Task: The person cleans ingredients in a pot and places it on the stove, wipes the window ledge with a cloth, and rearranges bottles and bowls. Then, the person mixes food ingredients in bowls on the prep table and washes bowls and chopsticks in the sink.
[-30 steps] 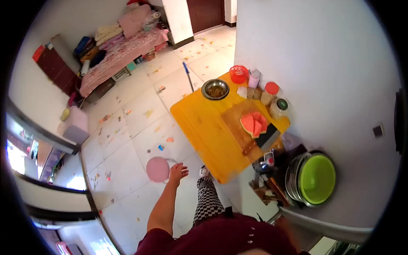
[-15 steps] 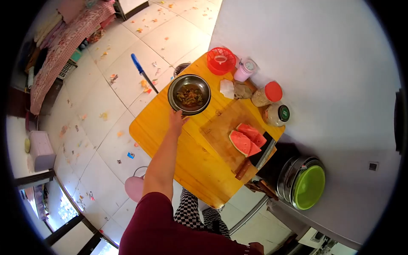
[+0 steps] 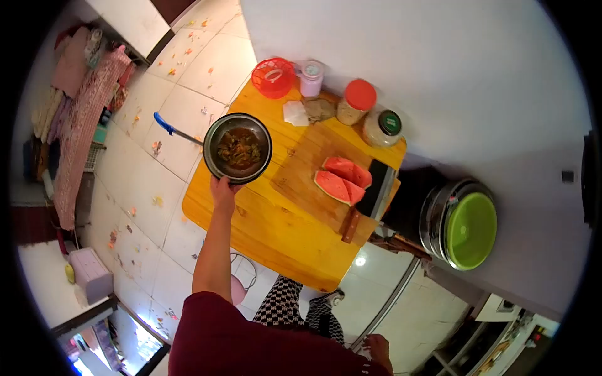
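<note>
My left hand [image 3: 223, 190] grips the near rim of a round metal bowl [image 3: 211, 156]. Brownish cooked food in liquid [image 3: 239, 148] sits inside it. The bowl covers part of the wooden table's [image 3: 269, 241] left edge; I cannot tell whether it rests there or is raised. My right hand [image 3: 378, 346] hangs low beside my body, its fingers too unclear to read. Right of the bowl, cut watermelon pieces [image 3: 339, 186] lie on a wooden cutting board [image 3: 301, 166]. A cleaver [image 3: 376, 186] with a brown handle lies along the board's right side.
Along the wall stand a red basket [image 3: 273, 78], a lilac jar [image 3: 311, 79], a red-lidded jar [image 3: 357, 100] and a green-lidded jar [image 3: 382, 128]. A blue-ended stick [image 3: 164, 123] rises behind the bowl. Right of the table are metal basins and a green basin [image 3: 472, 231]. Litter dots the tiled floor.
The camera view has turned, shifting the table leftward in it. My left hand has brought the bowl slightly nearer to me, away from the red basket. More of my right hand shows.
</note>
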`<state>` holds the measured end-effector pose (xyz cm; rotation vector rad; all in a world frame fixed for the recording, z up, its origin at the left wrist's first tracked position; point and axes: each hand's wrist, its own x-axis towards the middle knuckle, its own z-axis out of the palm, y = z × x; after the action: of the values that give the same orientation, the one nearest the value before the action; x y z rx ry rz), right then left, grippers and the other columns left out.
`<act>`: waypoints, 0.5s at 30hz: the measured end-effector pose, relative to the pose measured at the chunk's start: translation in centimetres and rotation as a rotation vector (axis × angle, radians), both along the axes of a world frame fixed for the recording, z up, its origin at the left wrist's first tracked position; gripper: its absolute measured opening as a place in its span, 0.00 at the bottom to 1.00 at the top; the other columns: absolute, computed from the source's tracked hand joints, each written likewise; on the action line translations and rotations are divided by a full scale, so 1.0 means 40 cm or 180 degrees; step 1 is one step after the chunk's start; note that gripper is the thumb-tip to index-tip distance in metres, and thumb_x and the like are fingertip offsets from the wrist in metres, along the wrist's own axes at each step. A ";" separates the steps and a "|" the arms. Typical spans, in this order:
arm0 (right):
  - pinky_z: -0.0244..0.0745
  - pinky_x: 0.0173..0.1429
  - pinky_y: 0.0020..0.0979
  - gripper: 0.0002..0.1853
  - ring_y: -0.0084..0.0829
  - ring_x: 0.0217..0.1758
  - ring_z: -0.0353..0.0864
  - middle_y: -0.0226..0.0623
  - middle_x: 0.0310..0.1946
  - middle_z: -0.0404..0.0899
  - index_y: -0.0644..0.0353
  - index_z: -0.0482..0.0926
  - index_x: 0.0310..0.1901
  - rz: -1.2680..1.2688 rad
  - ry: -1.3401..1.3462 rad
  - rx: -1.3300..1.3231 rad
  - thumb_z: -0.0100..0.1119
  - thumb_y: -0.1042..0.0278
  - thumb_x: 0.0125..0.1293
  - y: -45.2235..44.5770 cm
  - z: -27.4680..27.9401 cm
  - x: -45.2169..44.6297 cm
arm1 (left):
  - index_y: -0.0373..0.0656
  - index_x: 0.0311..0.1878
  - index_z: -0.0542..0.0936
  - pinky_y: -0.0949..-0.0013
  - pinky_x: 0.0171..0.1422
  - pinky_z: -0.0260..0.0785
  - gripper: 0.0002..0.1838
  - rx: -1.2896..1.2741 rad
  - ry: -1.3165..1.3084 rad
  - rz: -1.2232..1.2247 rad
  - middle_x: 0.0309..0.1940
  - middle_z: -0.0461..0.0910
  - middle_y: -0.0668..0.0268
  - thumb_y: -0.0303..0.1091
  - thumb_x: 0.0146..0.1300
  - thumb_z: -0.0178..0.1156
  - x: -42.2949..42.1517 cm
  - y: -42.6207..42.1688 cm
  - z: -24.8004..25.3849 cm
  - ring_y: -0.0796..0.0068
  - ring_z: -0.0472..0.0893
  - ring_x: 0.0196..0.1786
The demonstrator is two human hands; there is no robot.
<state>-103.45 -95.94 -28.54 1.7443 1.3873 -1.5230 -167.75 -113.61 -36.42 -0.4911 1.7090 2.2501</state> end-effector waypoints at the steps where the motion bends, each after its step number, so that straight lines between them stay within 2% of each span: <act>1: 0.80 0.35 0.33 0.13 0.34 0.33 0.83 0.45 0.33 0.81 0.71 0.74 0.45 -0.0031 0.0201 0.0100 0.46 0.68 0.69 -0.006 -0.018 0.014 | 0.42 0.56 0.65 0.67 0.37 0.80 0.18 -0.0030 0.0031 -0.0071 0.45 0.76 0.58 0.25 0.63 0.44 0.036 0.000 0.026 0.66 0.81 0.39; 4: 0.78 0.33 0.30 0.13 0.29 0.30 0.81 0.42 0.31 0.80 0.70 0.76 0.44 -0.0165 0.0631 0.0327 0.48 0.67 0.69 0.001 -0.020 0.032 | 0.40 0.53 0.64 0.68 0.37 0.80 0.14 -0.0357 0.0240 -0.0351 0.47 0.74 0.59 0.24 0.64 0.44 0.178 0.024 0.145 0.68 0.81 0.41; 7: 0.77 0.37 0.26 0.12 0.27 0.35 0.81 0.39 0.35 0.80 0.67 0.75 0.46 -0.0073 0.1237 0.0573 0.48 0.67 0.69 0.050 0.029 0.016 | 0.40 0.55 0.65 0.67 0.38 0.80 0.15 -0.0399 0.0260 -0.1149 0.47 0.75 0.60 0.25 0.65 0.43 0.359 0.050 0.222 0.68 0.81 0.42; 10: 0.77 0.37 0.27 0.11 0.26 0.36 0.80 0.36 0.34 0.79 0.66 0.74 0.46 0.0070 0.1923 0.0929 0.47 0.69 0.70 0.119 0.033 0.087 | 0.40 0.56 0.66 0.66 0.40 0.80 0.16 -0.0252 0.0092 -0.1569 0.47 0.76 0.60 0.25 0.65 0.42 0.624 0.182 0.345 0.67 0.81 0.43; 12: 0.75 0.38 0.25 0.12 0.24 0.37 0.79 0.36 0.36 0.79 0.67 0.74 0.47 0.0171 0.1947 0.1200 0.48 0.67 0.70 0.177 0.126 0.119 | 0.40 0.56 0.66 0.65 0.40 0.80 0.16 -0.0282 -0.0005 -0.2073 0.47 0.76 0.60 0.25 0.65 0.42 0.804 0.243 0.355 0.66 0.81 0.43; 13: 0.74 0.38 0.25 0.13 0.24 0.37 0.79 0.36 0.36 0.80 0.66 0.74 0.47 -0.0097 0.2154 0.1353 0.49 0.66 0.70 0.194 0.187 0.135 | 0.40 0.57 0.66 0.65 0.40 0.80 0.17 -0.0277 -0.0109 -0.2404 0.47 0.76 0.59 0.24 0.65 0.41 0.889 0.278 0.359 0.65 0.81 0.42; 15: 0.75 0.41 0.27 0.14 0.26 0.38 0.79 0.41 0.34 0.80 0.67 0.74 0.47 -0.0409 0.2279 0.1529 0.53 0.65 0.67 0.235 0.274 0.221 | 0.40 0.56 0.66 0.65 0.40 0.80 0.17 0.0246 -0.0392 -0.2865 0.47 0.76 0.59 0.24 0.65 0.40 1.076 0.363 0.402 0.64 0.81 0.42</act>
<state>-94.63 -86.53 -17.56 1.6190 2.1668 -2.1496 -124.69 -99.07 -20.35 0.1526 1.3694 1.5723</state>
